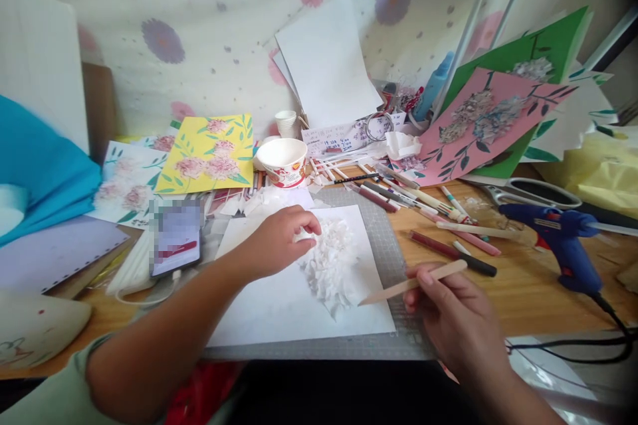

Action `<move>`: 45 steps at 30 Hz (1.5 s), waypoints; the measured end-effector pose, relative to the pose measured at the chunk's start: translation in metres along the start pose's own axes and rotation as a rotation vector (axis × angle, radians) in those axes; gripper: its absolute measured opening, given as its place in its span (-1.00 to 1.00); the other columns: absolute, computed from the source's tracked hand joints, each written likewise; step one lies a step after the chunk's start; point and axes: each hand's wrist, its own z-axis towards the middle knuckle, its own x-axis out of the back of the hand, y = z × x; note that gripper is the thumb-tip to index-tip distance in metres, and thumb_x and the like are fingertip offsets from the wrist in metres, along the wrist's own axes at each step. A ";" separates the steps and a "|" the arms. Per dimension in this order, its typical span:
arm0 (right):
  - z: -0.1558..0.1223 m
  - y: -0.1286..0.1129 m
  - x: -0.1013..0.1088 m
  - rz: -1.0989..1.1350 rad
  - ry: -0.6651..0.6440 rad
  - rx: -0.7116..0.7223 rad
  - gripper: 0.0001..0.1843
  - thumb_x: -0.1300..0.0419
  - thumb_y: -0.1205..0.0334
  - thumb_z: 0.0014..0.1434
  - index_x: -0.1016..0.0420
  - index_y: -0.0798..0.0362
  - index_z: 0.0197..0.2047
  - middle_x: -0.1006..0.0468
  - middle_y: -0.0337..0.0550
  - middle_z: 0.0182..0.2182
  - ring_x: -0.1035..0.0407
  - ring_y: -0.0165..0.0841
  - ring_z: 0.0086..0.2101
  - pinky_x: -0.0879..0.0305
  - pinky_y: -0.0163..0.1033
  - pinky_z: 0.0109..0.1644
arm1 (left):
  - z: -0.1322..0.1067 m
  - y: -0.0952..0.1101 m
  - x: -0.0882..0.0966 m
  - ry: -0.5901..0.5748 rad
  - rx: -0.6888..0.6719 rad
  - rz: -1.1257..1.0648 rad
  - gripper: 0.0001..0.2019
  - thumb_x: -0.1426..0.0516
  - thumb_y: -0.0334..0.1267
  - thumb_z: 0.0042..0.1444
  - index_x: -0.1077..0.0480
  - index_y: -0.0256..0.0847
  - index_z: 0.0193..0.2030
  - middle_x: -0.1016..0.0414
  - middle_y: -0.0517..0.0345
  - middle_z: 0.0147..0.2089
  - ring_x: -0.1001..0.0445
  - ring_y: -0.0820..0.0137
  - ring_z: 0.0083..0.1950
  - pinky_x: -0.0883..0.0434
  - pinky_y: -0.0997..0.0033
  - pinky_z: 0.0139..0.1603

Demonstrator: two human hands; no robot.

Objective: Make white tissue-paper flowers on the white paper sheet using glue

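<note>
Stick (pixel 405 286) in right hand (pixel 451 305): gripped between thumb and curled fingers, closed firmly on it nearer the blunt end. Left hand (pixel 284 239) over upper left edge of flower (pixel 331 269), fingers curled, thumb and forefinger a little apart; cannot tell whether they pinch a petal or only hover.

Flower lies on white sheet (pixel 254 322), right of its middle; sheet on grey mat (pixel 393 239), mat on bench (pixel 518 309).

Handling notes (judgement): thin crumpled paper probably crushes easily, so left fingers should press lightly, near the base of the petals rather than on their tips. Stick best kept low and slanted, working with the narrow tip only; a shorter reach beyond the fingers would steady it. Sheet looks loose on the mat; the heel of the left hand could pin it.

Orientation: stick's long axis runs nearly side to side, narrow tip to the left and slightly toward the person, rounded end to the right and slightly away. Tip just beside flower's lower right edge; contact with sheet uncertain. Flower lies face up, its longer axis running roughly away from the person, narrowing at the near end.
</note>
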 end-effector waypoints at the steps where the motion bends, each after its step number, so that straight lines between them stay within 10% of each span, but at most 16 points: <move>1: -0.002 0.001 0.002 -0.010 -0.038 -0.010 -0.80 -0.38 0.06 0.04 -0.60 0.01 -0.37 -0.49 -0.22 -0.56 -0.36 -0.44 -0.56 -0.28 -0.38 -0.50 | -0.003 -0.003 0.001 -0.030 -0.026 0.038 -0.89 -0.13 -0.34 0.06 -0.40 -0.15 -0.24 -0.42 0.17 -0.19 -0.39 0.31 -0.14 -0.32 0.29 -0.08; 9: -0.003 0.011 0.007 -0.146 -0.087 -0.002 -0.81 -0.34 0.09 0.11 -0.62 0.02 -0.29 -0.53 -0.18 -0.48 -0.40 -0.39 -0.49 -0.34 -0.35 -0.45 | -0.013 -0.016 -0.009 -0.102 0.011 0.182 -0.66 -0.20 -0.27 0.00 -0.36 -0.13 -0.04 -0.40 0.08 0.01 -0.34 0.17 0.07 -0.26 0.15 0.12; 14: 0.000 0.011 0.004 -0.200 -0.022 0.036 -0.78 -0.33 0.05 0.11 -0.60 0.02 -0.30 -0.54 -0.18 -0.48 -0.40 -0.39 -0.50 -0.35 -0.34 -0.44 | -0.011 -0.020 -0.011 -0.038 0.242 0.038 -0.68 -0.11 -0.19 0.07 -0.33 -0.14 -0.01 -0.44 0.07 0.02 -0.47 0.28 -0.16 -0.38 0.26 -0.08; 25: -0.001 0.006 0.001 -0.285 -0.030 0.089 -0.80 -0.31 0.06 0.13 -0.59 0.01 -0.32 -0.54 -0.22 -0.56 -0.38 -0.40 -0.55 -0.33 -0.36 -0.48 | -0.014 -0.023 -0.011 0.028 0.359 -0.206 -0.80 -0.13 -0.21 -0.02 -0.42 -0.19 -0.23 -0.39 0.24 -0.41 -0.41 0.37 -0.37 -0.33 0.43 -0.37; 34: 0.001 0.000 -0.005 -0.320 -0.024 0.120 -0.76 -0.30 0.02 0.11 -0.57 0.03 -0.39 -0.54 -0.21 -0.55 -0.37 -0.41 -0.55 -0.32 -0.37 -0.50 | -0.043 0.028 0.000 0.119 0.163 -0.248 -0.95 -0.19 -0.28 -0.01 -0.44 -0.18 -0.41 -0.46 0.27 -0.45 -0.39 0.43 -0.39 -0.34 0.46 -0.29; 45: 0.001 -0.003 -0.009 -0.295 -0.049 0.151 -0.74 -0.31 0.01 0.08 -0.53 0.03 -0.47 -0.51 -0.22 -0.57 -0.37 -0.38 -0.56 -0.34 -0.32 -0.50 | -0.066 0.056 -0.064 0.010 0.062 -0.109 -0.91 -0.16 -0.43 0.02 -0.43 -0.20 -0.46 -0.44 0.22 -0.45 -0.39 0.41 -0.36 -0.29 0.46 -0.33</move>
